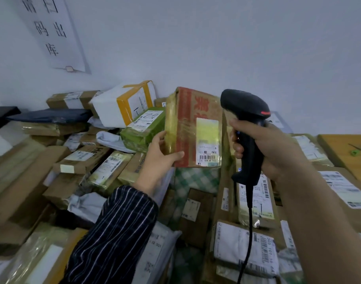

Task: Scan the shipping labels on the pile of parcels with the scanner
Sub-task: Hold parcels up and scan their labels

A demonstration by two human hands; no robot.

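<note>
Head view: hands clamped; left hand (160,153) on barcode-labelled parcel (189,119); right hand (275,149) on black scanner (245,105).

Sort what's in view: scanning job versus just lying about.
Job: scanner in right hand; taped box held up by left hand; its shipping label; parcel pile.
Lying about: green scissors on wooden table; wall notice.

Left hand (161,152): centre frame, thumb and fingers clasping a parcel (196,111).
Right hand (268,148): right of centre, fingers wrapped round the scanner (243,103) handle.
</note>
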